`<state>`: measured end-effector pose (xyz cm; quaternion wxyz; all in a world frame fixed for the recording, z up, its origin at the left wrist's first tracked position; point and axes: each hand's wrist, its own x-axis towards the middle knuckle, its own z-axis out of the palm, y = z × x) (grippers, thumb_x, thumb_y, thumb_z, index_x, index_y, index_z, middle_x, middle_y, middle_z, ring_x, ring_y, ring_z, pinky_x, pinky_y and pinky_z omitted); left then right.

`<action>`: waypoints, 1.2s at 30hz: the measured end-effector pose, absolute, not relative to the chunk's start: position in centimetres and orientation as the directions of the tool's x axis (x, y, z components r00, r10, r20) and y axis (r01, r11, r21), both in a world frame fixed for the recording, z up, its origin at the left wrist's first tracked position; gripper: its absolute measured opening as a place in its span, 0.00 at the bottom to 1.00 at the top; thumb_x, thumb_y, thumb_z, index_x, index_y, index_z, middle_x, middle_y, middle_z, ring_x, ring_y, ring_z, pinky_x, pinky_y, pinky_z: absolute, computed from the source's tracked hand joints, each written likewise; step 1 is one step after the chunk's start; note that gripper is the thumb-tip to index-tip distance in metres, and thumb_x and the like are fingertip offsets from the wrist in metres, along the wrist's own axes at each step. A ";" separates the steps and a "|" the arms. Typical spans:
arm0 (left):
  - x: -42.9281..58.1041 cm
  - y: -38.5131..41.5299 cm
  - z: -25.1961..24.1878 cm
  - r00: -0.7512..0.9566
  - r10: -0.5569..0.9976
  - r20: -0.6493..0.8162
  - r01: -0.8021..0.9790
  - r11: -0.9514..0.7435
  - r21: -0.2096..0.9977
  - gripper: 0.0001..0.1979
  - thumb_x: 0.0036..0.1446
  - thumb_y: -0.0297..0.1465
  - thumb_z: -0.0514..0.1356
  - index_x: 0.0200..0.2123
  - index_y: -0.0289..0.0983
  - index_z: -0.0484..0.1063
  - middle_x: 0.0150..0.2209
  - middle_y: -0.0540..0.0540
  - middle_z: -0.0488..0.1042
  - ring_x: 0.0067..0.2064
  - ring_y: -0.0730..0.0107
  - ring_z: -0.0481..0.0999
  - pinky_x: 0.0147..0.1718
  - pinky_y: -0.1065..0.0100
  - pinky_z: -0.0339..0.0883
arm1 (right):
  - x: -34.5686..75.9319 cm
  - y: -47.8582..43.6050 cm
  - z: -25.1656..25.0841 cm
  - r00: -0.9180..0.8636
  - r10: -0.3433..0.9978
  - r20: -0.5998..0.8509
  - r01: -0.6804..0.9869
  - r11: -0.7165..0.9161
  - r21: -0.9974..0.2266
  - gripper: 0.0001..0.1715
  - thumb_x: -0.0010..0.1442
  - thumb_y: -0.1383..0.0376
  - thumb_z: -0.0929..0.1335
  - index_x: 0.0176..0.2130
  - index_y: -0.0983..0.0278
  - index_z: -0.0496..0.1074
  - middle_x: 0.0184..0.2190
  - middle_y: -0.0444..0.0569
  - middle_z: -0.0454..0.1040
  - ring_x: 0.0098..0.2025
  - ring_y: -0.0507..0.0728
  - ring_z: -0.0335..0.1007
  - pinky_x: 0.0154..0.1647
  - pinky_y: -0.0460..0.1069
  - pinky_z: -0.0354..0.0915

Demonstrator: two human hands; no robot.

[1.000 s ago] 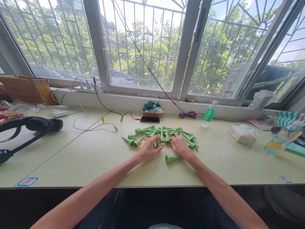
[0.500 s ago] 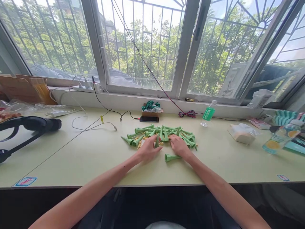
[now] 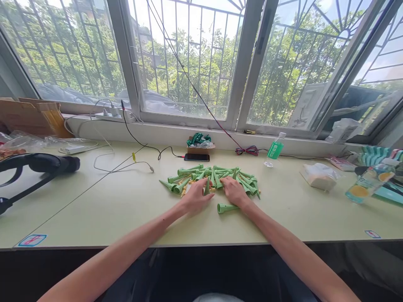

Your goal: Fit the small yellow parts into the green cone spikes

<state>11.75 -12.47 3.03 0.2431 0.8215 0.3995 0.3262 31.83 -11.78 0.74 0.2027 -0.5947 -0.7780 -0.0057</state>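
Observation:
My left hand (image 3: 195,198) is wrapped round a green plastic cone (image 3: 207,187) whose narrow tip points up. To its right, my right hand (image 3: 234,191) rests at the near edge of a pile of similar green cones (image 3: 189,171). Its fingers are drawn together among the cones and small yellow pieces (image 3: 184,191); what they pinch, if anything, is hidden. One separate green cone (image 3: 224,208) lies on its side below my right hand, partly covered by the wrist.
A black phone (image 3: 197,157) on a cable lies behind the pile, in front of a small box (image 3: 201,149). Farther right stand a green-labelled bottle (image 3: 274,150), a tissue pack (image 3: 319,177) and another bottle (image 3: 362,188). A black headset (image 3: 40,163) and loose cables (image 3: 126,167) occupy the left.
My right hand's fingers have shifted slightly left at the edge of the pile. The left hand keeps its cone in nearly the same place.

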 end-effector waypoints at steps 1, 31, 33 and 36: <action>11.7 -12.5 3.0 0.466 0.815 0.343 0.495 -0.562 0.663 0.11 0.50 0.33 0.60 0.38 0.37 0.68 0.23 0.54 0.64 0.23 0.73 0.63 0.27 0.70 0.58 | 31.8 -11.7 0.7 -0.217 0.925 0.312 0.929 0.294 -0.226 0.18 0.64 0.73 0.59 0.50 0.63 0.70 0.46 0.52 0.72 0.44 0.55 0.69 0.39 0.45 0.60; 11.7 -12.2 2.6 0.483 0.801 0.353 0.505 -0.584 0.635 0.11 0.52 0.34 0.60 0.39 0.38 0.67 0.31 0.51 0.70 0.24 0.75 0.64 0.27 0.70 0.58 | 31.3 -12.0 0.8 -0.185 0.934 0.304 0.955 0.244 -0.168 0.11 0.63 0.69 0.61 0.45 0.64 0.67 0.47 0.54 0.69 0.39 0.56 0.69 0.34 0.47 0.57; 11.7 -12.3 2.7 0.481 0.802 0.353 0.503 -0.583 0.638 0.11 0.52 0.33 0.60 0.38 0.38 0.67 0.29 0.52 0.70 0.24 0.75 0.63 0.27 0.70 0.58 | 31.3 -12.1 0.8 -0.171 0.936 0.309 0.960 0.229 -0.164 0.13 0.63 0.68 0.60 0.48 0.64 0.66 0.49 0.55 0.68 0.40 0.57 0.70 0.34 0.48 0.58; 11.7 -12.3 2.7 0.480 0.801 0.358 0.500 -0.585 0.639 0.10 0.52 0.34 0.60 0.38 0.38 0.67 0.29 0.52 0.70 0.24 0.74 0.64 0.27 0.70 0.58 | 31.1 -12.2 0.8 -0.145 0.943 0.301 0.970 0.194 -0.143 0.16 0.64 0.68 0.60 0.51 0.64 0.65 0.51 0.56 0.67 0.41 0.58 0.71 0.34 0.48 0.58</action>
